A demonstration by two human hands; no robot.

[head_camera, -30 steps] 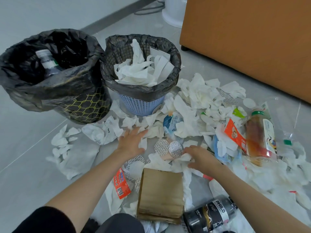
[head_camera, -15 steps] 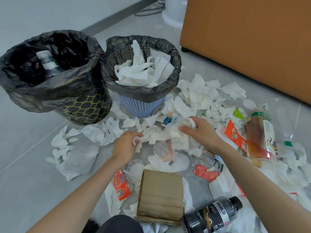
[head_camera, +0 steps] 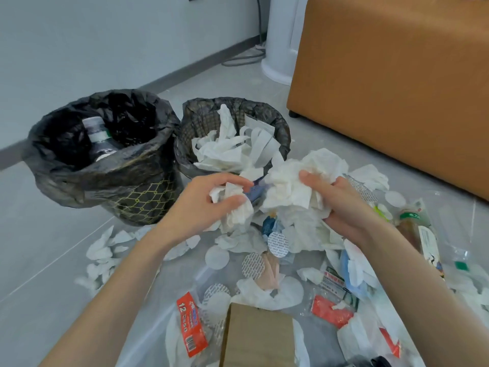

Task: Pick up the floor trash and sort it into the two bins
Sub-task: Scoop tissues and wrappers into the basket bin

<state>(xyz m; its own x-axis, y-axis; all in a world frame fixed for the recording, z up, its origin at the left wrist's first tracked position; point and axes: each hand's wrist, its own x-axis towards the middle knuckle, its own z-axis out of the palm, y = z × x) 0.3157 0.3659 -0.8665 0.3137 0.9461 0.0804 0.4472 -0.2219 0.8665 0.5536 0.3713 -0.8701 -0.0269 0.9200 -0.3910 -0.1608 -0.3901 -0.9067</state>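
Note:
My left hand [head_camera: 203, 205] grips a small wad of white tissue [head_camera: 236, 207]. My right hand [head_camera: 341, 205] holds a bigger bundle of crumpled tissue [head_camera: 293, 181], lifted just in front of the paper bin [head_camera: 280, 123], which is lined in black and heaped with white tissue. To its left stands the black bin [head_camera: 140, 205] with a gold net pattern; a bottle [head_camera: 99, 139] lies inside it. More tissues, round foil seals [head_camera: 253, 266] and wrappers litter the floor below my hands.
A brown cardboard piece [head_camera: 259, 337] lies near me, a red wrapper [head_camera: 191, 324] to its left. A tea bottle [head_camera: 420, 231] lies at the right. An orange-brown cabinet [head_camera: 397, 83] stands behind, a white appliance base [head_camera: 280, 49] beside it. Bare floor lies left.
Both hands have gathered tissue off the floor and lifted it toward the paper bin. The view has tilted up.

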